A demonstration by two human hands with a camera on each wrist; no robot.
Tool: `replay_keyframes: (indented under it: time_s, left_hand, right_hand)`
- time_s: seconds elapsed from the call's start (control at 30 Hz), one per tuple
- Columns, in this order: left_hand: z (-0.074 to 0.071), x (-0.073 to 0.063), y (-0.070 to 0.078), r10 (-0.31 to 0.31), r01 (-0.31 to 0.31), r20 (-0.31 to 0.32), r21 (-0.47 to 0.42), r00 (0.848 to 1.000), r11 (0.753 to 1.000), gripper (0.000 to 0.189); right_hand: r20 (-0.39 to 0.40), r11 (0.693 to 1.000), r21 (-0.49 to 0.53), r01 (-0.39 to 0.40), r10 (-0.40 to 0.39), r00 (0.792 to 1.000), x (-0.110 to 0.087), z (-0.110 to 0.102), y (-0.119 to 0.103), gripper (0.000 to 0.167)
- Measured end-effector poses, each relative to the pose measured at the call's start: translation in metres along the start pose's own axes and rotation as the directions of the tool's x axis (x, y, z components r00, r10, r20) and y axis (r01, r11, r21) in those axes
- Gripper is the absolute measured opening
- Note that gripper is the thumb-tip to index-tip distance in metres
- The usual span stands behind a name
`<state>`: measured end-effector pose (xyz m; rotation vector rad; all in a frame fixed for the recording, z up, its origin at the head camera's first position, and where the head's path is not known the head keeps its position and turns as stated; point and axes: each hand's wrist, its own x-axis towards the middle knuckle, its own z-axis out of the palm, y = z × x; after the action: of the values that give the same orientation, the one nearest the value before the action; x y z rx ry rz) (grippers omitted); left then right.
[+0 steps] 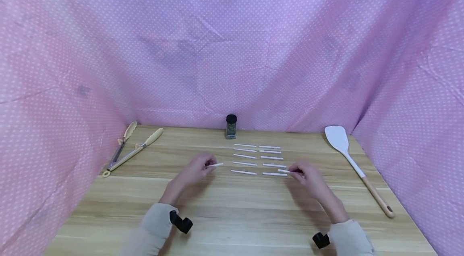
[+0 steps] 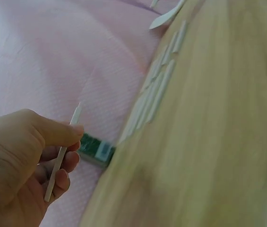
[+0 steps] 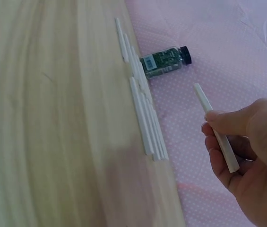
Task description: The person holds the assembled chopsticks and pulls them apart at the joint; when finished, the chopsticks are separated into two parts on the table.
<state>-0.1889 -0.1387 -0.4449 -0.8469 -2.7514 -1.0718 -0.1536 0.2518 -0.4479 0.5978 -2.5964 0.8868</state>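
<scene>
My left hand [image 1: 195, 169] pinches a slim white stick [image 2: 56, 172] between thumb and fingers, its upper end narrowing to a small tip. In my right hand [image 1: 309, 177] is another white stick [image 3: 202, 98], straight and plain, gripped by thumb and curled fingers. Both hands hover above the wooden table. Between them lie two columns of similar sticks: the left column [image 1: 244, 172] has narrowed ends, while the right column [image 1: 274, 165] looks even in width. In the head view, the right hand's stick overlaps the nearest stick of the right column.
A small jar [image 1: 231, 128] with a black lid stands behind the sticks at the table's back edge. Tongs [image 1: 127, 157] lie spread at the left. A white spatula [image 1: 338, 139] with a wooden handle lies at the right. Pink dotted cloth [image 1: 232, 54] encloses the back and sides.
</scene>
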Motion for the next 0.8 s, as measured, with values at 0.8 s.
replay_keyframes:
  time_s: [0.8]
  left_hand:
    - [0.093, 0.025, 0.041, 0.018, -0.039, 0.119, 0.177, 0.993, 0.983, 0.004]
  right_hand:
    - [0.23, 0.996, 0.024, -0.088, 0.08, 0.97, 0.002, 0.04, -0.008, 0.012]
